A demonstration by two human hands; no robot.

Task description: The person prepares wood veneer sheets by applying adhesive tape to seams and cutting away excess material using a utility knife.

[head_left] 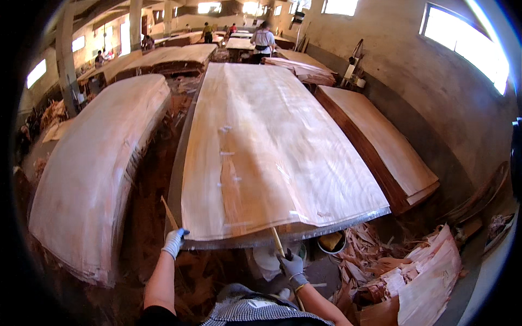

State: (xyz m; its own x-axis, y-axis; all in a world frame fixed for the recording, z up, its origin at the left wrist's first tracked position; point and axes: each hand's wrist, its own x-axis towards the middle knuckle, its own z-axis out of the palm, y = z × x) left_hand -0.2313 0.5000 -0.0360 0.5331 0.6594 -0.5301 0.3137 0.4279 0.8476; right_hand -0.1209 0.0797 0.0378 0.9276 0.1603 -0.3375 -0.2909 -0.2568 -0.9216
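A wide, pale wood veneer sheet [283, 146] lies across the grey-edged table [250, 243] in front of me, with several small white tape pieces along its left part. At the sheet's near left corner is my left hand [174, 242], gloved in white and blue. Its fingers are closed around the lower end of a thin wood strip [169, 213], which points up and away. My gloved right hand [292, 266] is below the table's near edge, closed around a slender wooden stick [278, 242]. The stick's upper end meets the sheet's front edge; its lower part passes beneath my hand.
A tall veneer stack [98, 168] stands at the left, another stack [380, 136] along the right wall. Veneer scraps [418, 277] are heaped at the near right, beside a bucket [331, 242]. A white container [267, 261] is under the table. People [263, 41] stand farther back.
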